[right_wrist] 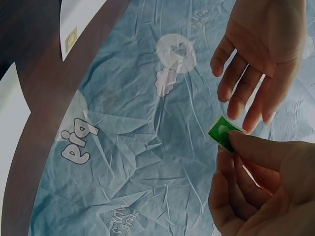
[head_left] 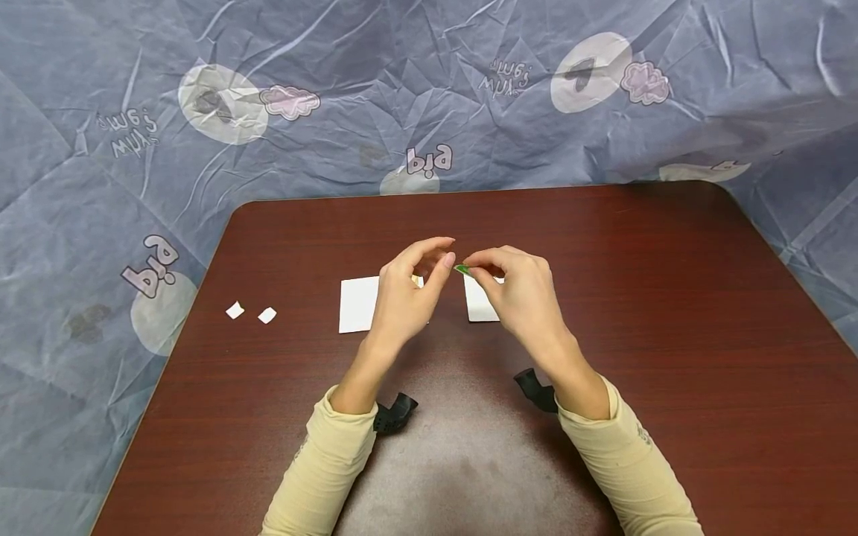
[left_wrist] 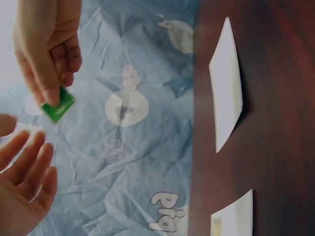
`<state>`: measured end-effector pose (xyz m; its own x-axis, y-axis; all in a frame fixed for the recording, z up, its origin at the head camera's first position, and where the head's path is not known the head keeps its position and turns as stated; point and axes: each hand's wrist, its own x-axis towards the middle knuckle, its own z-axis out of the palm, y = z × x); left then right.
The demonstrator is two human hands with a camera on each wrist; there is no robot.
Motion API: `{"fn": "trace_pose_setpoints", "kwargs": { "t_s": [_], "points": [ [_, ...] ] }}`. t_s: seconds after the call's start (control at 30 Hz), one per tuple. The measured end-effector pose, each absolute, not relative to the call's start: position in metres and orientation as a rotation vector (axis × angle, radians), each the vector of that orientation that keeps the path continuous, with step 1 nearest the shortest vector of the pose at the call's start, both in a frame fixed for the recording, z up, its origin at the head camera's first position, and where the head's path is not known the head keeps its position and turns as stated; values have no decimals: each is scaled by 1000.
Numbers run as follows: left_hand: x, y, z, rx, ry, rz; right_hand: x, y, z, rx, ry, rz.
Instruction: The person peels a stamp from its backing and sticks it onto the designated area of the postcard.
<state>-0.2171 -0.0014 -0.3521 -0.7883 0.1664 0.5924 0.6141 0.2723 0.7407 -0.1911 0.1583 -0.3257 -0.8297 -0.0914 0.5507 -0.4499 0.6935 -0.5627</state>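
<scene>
Between thumb and index finger my right hand (head_left: pixel 526 294) pinches a small green square with a pale mark (right_wrist: pixel 222 132), which looks like a sticker. My left hand (head_left: pixel 410 286) faces it a short way off, fingers loosely bent and holding nothing. Both hands are raised above two white sheets. The left sheet (head_left: pixel 358 304) carries a small yellowish square (right_wrist: pixel 71 40) near its edge and is partly hidden by the left hand. Part of the right sheet (head_left: pixel 479 301) lies behind the right hand; in the left wrist view its surface (left_wrist: pixel 225 88) looks plain white.
Two small white scraps (head_left: pixel 234 310) lie toward the left side of the brown table (head_left: pixel 637 298). A blue-grey printed sheet (head_left: pixel 402 89) hangs behind the table's far edge. Black camera mounts (head_left: pixel 395 414) sit at both wrists, below the cream sleeves.
</scene>
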Motion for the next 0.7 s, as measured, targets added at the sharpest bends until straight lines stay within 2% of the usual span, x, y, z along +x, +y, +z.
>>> {"fn": "trace_pose_setpoints", "kwargs": {
  "t_s": [0.17, 0.4, 0.7],
  "points": [
    [-218, 8, -364, -699, -2142, -1539, -194, 163, -324, 358, -2402, 1028],
    [-222, 19, -389, -707, -2561, -1310, -196, 170, -324, 272, -2383, 1070],
    [-223, 30, -409, -1034, -2911, -1018, -198, 173, -322, 225, -2405, 1076]
  ]
}}
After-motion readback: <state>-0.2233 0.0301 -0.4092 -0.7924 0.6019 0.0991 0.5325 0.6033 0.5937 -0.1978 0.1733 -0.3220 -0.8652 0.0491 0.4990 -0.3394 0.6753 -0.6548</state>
